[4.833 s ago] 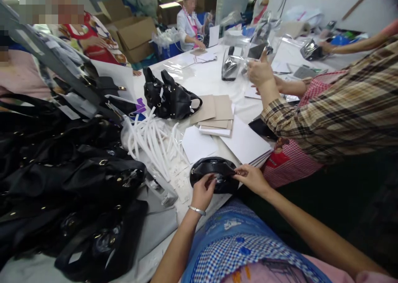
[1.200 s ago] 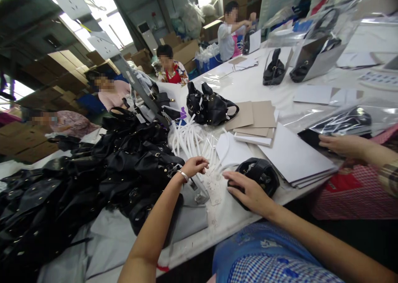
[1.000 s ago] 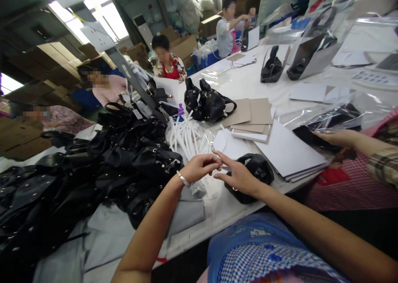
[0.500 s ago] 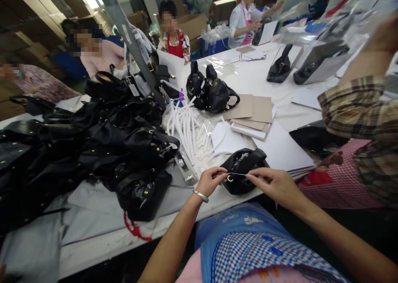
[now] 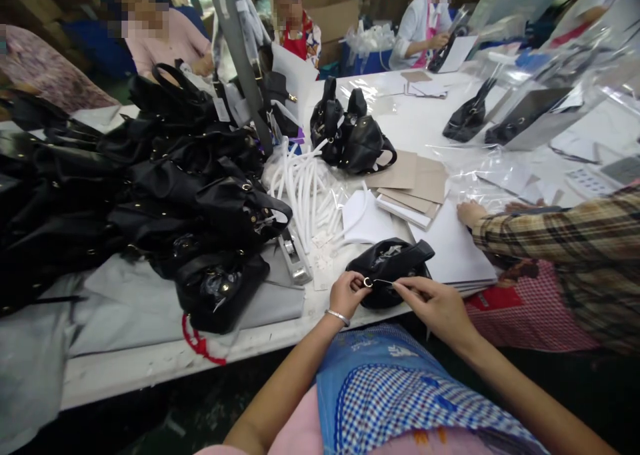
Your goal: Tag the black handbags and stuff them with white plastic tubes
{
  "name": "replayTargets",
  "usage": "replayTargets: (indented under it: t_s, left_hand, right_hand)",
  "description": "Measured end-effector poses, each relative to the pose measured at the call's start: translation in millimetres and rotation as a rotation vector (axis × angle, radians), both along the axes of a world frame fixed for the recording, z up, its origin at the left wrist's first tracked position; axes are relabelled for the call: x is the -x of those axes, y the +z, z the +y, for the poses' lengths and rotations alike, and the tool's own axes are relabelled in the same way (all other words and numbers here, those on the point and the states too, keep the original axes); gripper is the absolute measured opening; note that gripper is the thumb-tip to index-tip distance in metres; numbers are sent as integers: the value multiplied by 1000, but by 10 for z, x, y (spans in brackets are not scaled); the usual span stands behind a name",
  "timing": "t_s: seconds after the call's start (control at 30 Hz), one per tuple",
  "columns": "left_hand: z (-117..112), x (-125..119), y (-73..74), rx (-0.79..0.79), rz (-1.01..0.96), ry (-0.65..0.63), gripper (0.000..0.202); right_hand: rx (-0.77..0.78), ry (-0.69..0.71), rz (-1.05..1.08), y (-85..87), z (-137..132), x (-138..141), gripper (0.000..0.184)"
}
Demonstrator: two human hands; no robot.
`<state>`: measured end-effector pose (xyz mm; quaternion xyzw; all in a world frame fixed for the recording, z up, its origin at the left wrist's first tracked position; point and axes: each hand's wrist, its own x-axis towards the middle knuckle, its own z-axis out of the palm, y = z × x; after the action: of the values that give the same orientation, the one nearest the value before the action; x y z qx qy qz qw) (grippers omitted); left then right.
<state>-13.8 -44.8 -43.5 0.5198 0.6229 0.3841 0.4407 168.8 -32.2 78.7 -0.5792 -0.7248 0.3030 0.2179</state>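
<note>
In front of me a small black handbag (image 5: pixel 387 258) lies on the table edge, its top gaping and clear plastic showing inside. My left hand (image 5: pixel 349 296) is closed at the bag's gold ring (image 5: pixel 369 282), thumb and fingertips pinched beside it. My right hand (image 5: pixel 443 305) pinches a thin white string (image 5: pixel 384 281) between thumb and forefinger. The string runs from these fingertips across the bag's front to near the ring. Whether its far end passes through the ring is too small to tell.
Many black handbags (image 5: pixel 150 182) pile up on the left. White strips (image 5: pixel 300 188) and a metal tape dispenser (image 5: pixel 295 258) lie between. Cardboard sheets (image 5: pixel 425 178) and white sheets (image 5: pixel 455 248) are stacked ahead right. A co-worker's plaid sleeve (image 5: pixel 550 238) reaches in at right.
My left fingers have gone from the string's end to the gold ring. The string is less stretched out between my hands. The co-worker's arm on the right has lowered onto the table.
</note>
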Motion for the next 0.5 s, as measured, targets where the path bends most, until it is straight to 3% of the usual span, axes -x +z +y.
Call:
replayTargets:
  t_s: [0.17, 0.33, 0.5]
  left_hand:
    - [-9, -23, -4, -29, 2, 6, 23]
    - [7, -18, 14, -97, -10, 34, 8]
    - [-5, 79, 70, -127, 11, -5, 10]
  right_hand:
    - [52, -16, 8, -186, 13, 65, 36]
    - [93, -23, -7, -364, 2, 121, 39]
    - [240, -26, 42, -435, -3, 145, 44]
